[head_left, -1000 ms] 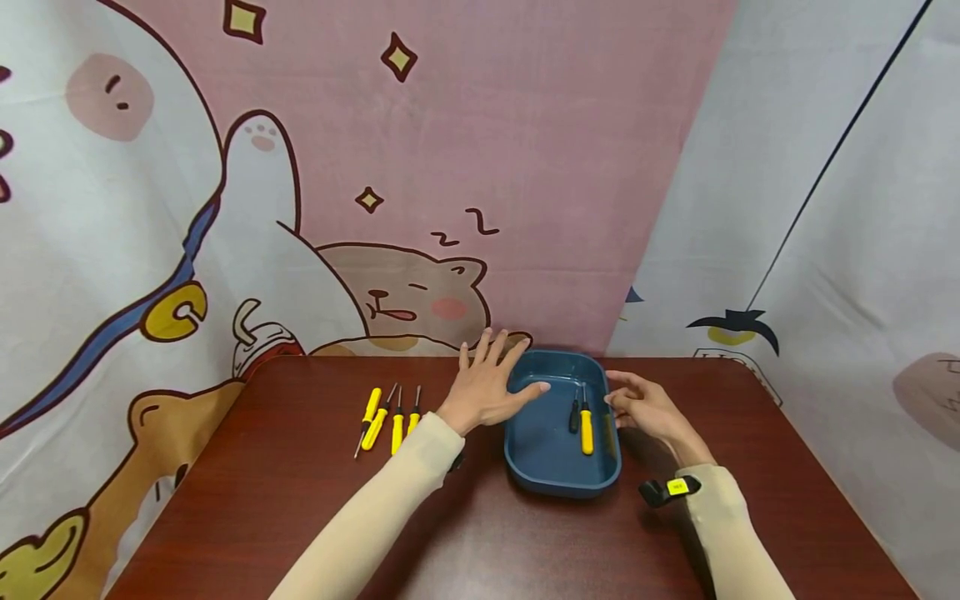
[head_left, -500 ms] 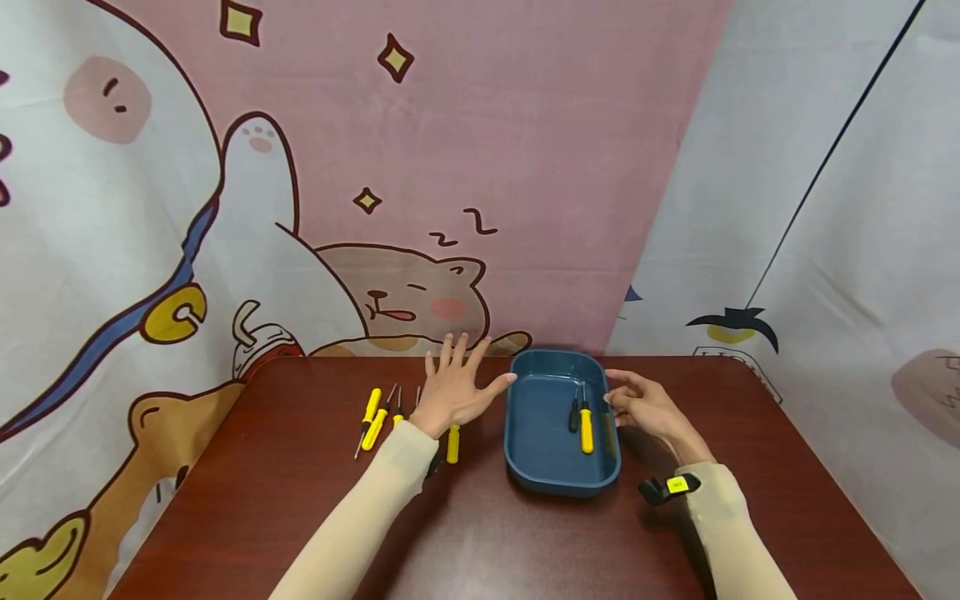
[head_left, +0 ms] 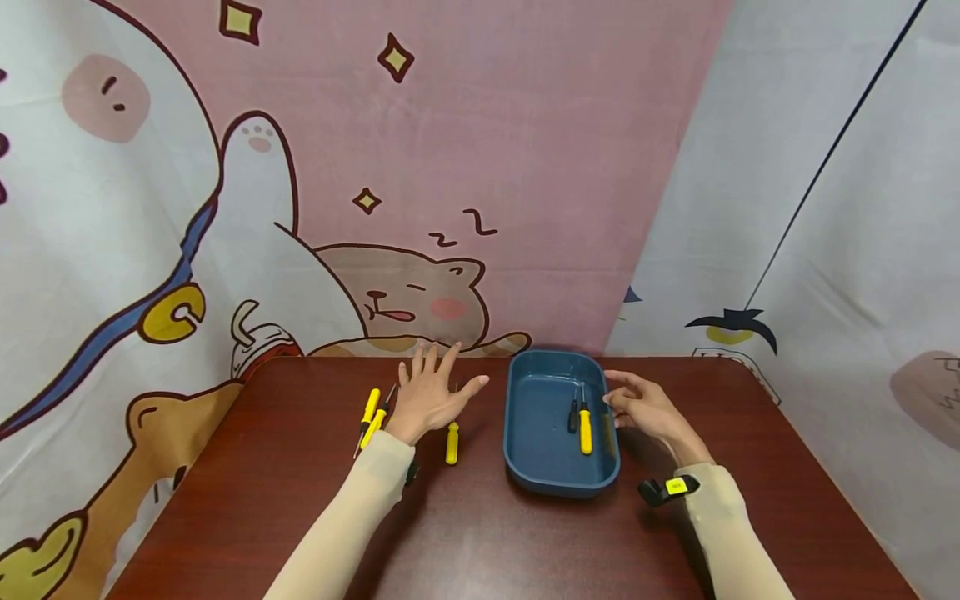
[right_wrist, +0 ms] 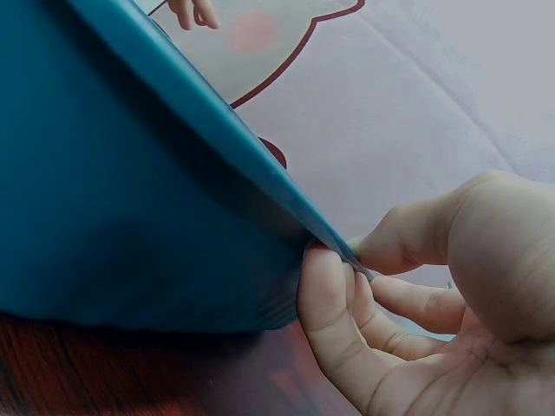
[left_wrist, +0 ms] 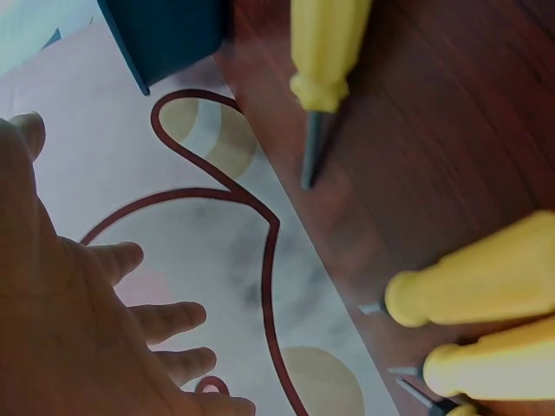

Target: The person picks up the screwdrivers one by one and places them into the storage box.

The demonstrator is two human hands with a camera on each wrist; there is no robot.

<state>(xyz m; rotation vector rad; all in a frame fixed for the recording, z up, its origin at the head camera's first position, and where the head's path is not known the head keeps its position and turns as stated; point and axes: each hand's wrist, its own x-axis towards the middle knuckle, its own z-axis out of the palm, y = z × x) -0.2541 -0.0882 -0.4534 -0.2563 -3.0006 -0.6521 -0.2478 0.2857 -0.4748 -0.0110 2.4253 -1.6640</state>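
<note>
Head view, left hand [head_left: 426, 402] near screwdrivers [head_left: 452, 445], right hand [head_left: 651, 410] pinching tray [head_left: 542, 450]

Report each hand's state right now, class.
Left hand: open, fingers spread, holding nothing.
Right hand: closed, pinching the blue tray by its rim.

The left hand [head_left: 429, 402] hovers, seemingly above yellow screwdrivers [head_left: 452, 445].

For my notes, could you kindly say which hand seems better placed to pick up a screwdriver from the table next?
Probably the left hand: it is empty and near the yellow screwdrivers outside the tray, whose rim the right hand pinches.
</note>
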